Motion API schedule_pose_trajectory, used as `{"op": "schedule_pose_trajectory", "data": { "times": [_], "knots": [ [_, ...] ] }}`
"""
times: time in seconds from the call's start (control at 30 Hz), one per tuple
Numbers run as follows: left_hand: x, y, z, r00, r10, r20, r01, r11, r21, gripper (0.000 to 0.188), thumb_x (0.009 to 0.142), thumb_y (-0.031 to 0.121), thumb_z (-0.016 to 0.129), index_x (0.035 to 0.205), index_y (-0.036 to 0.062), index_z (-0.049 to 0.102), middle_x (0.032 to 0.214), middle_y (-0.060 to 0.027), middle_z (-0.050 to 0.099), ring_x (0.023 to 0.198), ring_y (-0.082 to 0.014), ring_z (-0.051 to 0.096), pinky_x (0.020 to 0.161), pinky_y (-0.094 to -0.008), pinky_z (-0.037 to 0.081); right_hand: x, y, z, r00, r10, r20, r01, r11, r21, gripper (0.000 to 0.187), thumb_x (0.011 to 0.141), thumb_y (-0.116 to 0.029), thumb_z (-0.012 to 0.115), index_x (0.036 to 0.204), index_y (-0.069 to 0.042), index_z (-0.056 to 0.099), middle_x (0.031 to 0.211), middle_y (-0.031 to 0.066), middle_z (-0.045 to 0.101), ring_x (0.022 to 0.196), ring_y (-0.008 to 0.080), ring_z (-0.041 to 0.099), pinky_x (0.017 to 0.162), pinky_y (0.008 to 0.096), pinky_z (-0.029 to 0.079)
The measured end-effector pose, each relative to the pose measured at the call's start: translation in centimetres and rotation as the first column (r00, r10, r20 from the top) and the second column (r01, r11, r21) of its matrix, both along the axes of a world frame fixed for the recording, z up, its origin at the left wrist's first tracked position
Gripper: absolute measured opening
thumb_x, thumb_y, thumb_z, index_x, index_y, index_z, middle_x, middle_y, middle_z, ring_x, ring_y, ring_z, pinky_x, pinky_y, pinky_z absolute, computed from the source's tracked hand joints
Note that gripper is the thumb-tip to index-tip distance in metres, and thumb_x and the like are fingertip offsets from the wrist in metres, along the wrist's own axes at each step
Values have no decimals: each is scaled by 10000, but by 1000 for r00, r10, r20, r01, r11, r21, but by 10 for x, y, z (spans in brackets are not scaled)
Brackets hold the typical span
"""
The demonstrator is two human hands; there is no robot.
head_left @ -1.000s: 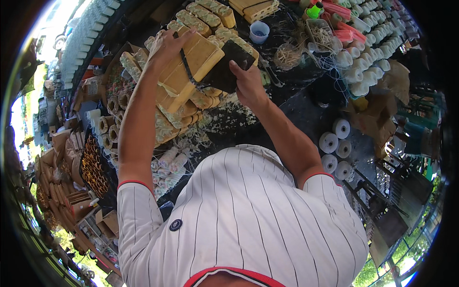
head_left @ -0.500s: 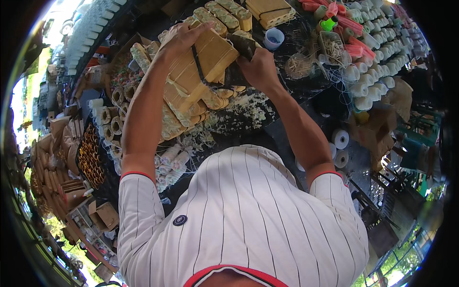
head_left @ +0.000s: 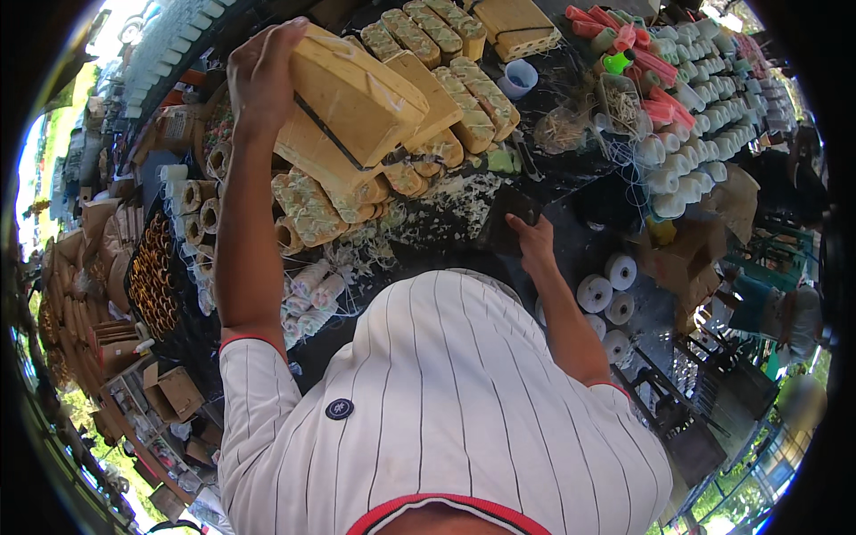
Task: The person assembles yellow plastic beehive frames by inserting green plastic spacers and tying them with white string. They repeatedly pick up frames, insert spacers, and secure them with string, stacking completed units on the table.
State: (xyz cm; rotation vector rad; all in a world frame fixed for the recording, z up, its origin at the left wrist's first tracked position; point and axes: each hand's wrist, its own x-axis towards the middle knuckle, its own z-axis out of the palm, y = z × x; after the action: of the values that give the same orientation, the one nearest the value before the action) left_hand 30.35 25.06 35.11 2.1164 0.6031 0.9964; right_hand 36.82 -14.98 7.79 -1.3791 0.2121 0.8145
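My left hand (head_left: 265,76) is closed on the far left edge of a tan-yellow box-shaped block (head_left: 361,94), which tilts over a stack of similar pieces. A black strap (head_left: 325,129) runs along the stack below it. To the right, my right hand (head_left: 535,242) pinches a dark, flat, blade-like piece (head_left: 510,217), held low over the dark tabletop and apart from the block. Rounded tan bars with greenish tops (head_left: 308,209) lie in front of the stack, near pale crumbly scraps (head_left: 455,212).
More greenish-topped bars (head_left: 432,31) and another strapped yellow block (head_left: 510,27) lie at the back. A white cup (head_left: 517,78), a slim tool (head_left: 529,162) and a tub of sticks (head_left: 620,100) stand right. White spools (head_left: 596,292) sit low right; rolled tubes (head_left: 192,198) left.
My right hand has drawn back toward me, taking the dark flat piece away from the block. My left hand has shifted left, and the tan-yellow block has moved up and left with it.
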Motion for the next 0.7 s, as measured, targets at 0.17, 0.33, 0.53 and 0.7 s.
{"op": "schedule_pose_trajectory", "data": {
  "times": [0.17, 0.33, 0.53, 0.7],
  "knots": [
    [-84, 22, 22, 854, -55, 518, 290, 876, -385, 528, 947, 426, 556, 1108, -53, 712, 1001, -199, 707, 961, -304, 659, 910, -439, 512, -9, 23, -91, 993, 4, 121, 10, 994, -112, 441, 963, -253, 786, 1275, 32, 658, 1146, 169, 758, 1027, 289, 756, 878, 429, 611],
    [-174, 48, 27, 685, -37, 727, 507, 742, -439, 578, 964, 456, 435, 1083, -44, 698, 1016, -212, 704, 978, -335, 663, 954, -495, 514, 8, 36, -51, 727, 680, 97, -220, 364, -905, 816, 933, -632, 693, 1332, 73, 593, 1189, 282, 729, 1125, 441, 714, 973, 503, 560],
    [-248, -7, -47, 524, 89, 847, 590, 679, -436, 441, 1004, 430, 448, 1095, 74, 691, 991, -143, 728, 944, -335, 706, 944, -468, 576, -50, 55, 102, 434, 583, 687, -423, 805, -416, 833, 807, -465, 904, 1393, 41, 599, 1263, 234, 718, 1210, 386, 689, 1044, 478, 532],
    [-289, -88, -128, 580, 436, 688, 354, 626, -695, 468, 1027, 502, 432, 1175, 110, 640, 1100, -105, 704, 1026, -300, 689, 952, -464, 553, -110, 82, 239, -28, 438, 898, -796, 533, -285, 930, 702, -381, 997, 1432, 15, 577, 1343, 228, 677, 1298, 385, 648, 1076, 475, 526]
  ]
}}
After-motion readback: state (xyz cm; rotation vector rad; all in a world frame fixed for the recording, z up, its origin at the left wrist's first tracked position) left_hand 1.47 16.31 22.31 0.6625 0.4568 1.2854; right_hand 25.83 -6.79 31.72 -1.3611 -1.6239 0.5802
